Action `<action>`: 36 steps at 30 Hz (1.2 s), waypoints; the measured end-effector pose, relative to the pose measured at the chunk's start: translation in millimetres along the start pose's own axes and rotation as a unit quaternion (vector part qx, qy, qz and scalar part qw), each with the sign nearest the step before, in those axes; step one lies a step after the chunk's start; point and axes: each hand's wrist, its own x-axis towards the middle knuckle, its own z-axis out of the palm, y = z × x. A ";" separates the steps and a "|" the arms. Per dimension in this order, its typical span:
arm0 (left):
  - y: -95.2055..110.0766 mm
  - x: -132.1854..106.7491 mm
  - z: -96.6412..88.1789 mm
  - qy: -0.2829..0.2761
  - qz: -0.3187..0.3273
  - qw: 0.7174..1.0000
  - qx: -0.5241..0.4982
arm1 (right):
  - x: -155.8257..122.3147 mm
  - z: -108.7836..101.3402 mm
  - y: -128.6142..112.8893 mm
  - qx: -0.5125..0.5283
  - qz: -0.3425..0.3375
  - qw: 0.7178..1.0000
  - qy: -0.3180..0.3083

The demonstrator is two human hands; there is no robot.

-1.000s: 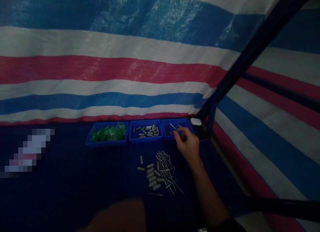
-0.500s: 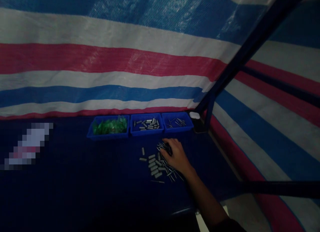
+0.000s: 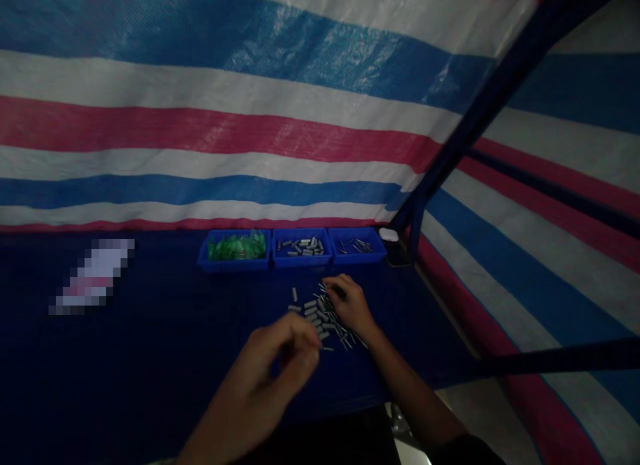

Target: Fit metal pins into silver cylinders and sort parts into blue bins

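My right hand (image 3: 351,303) is at the far end of a loose pile of thin metal pins (image 3: 342,333), its thumb and forefinger closed together around a pin there. Left of the pile, and partly mixed with it, lie several short grey metal cylinders (image 3: 311,312). My left hand (image 3: 273,375) hangs in front of the cylinders, nearer the camera and slightly blurred, hiding some of them. Its fingers are bent and the thumb meets the forefinger in a pinch. Whatever may be between those fingertips is too dim to make out.
Behind the pile stand three blue trays: one with green plastic bags (image 3: 237,246), one with cylinders (image 3: 306,245), one with pins (image 3: 359,245). A white case (image 3: 389,235) and a dark flat object (image 3: 399,255) sit beside them. A blue frame post (image 3: 416,215) rises at the right.
My left hand has come into view from below, in front of the cylinders. My right hand has stayed at the pins and its fingers have drawn together. The view has shifted a little left.
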 end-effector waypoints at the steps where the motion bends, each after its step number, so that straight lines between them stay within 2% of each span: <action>1: 0.9 14.3 6.2 -0.004 -0.003 1.000 0.009 | 1.4 -1.5 -1.6 0.034 0.009 0.999 0.013; 4: -7.6 43.7 26.6 0.000 -0.005 0.998 0.065 | 4.4 -4.5 -7.6 0.137 0.056 0.988 0.034; 9: -29.5 61.0 52.7 0.036 0.060 0.980 0.187 | 1.1 -4.1 -18.5 0.269 0.160 0.948 0.053; 15: -31.8 83.1 65.1 0.097 0.118 0.959 0.240 | -4.6 -1.1 -24.0 0.367 0.184 0.907 0.097; 17: -32.1 89.1 63.9 0.107 0.119 0.958 0.236 | -4.7 -1.0 -23.9 0.373 0.182 0.905 0.097; 19: -32.8 93.7 60.5 0.110 0.111 0.960 0.233 | -4.6 -2.6 -24.3 0.345 0.170 0.919 0.081; 21: -33.8 96.7 56.3 0.105 0.099 0.961 0.235 | -5.1 -6.0 -25.6 0.275 0.132 0.950 0.066; 23: -35.2 98.2 52.7 0.103 0.085 0.961 0.244 | -7.2 -9.9 -27.6 0.181 0.067 0.980 0.055; 25: -37.1 98.0 50.4 0.111 0.072 0.959 0.251 | -11.5 -12.4 -29.8 0.105 0.000 0.994 0.039; 28: -39.1 94.6 48.8 0.126 0.059 0.958 0.249 | -20.1 -10.6 -32.2 0.041 -0.063 0.997 0.008; 32: -38.7 90.2 46.3 0.104 0.042 0.965 0.237 | -18.7 -9.9 -30.4 -0.042 -0.091 0.995 0.003; 34: -38.3 93.0 43.6 0.074 0.038 0.968 0.237 | -5.7 -18.5 -25.7 -0.075 -0.082 0.993 0.028; 36: -38.4 101.2 40.0 0.039 0.060 0.964 0.256 | 13.9 -33.2 -18.2 -0.124 -0.052 0.988 0.081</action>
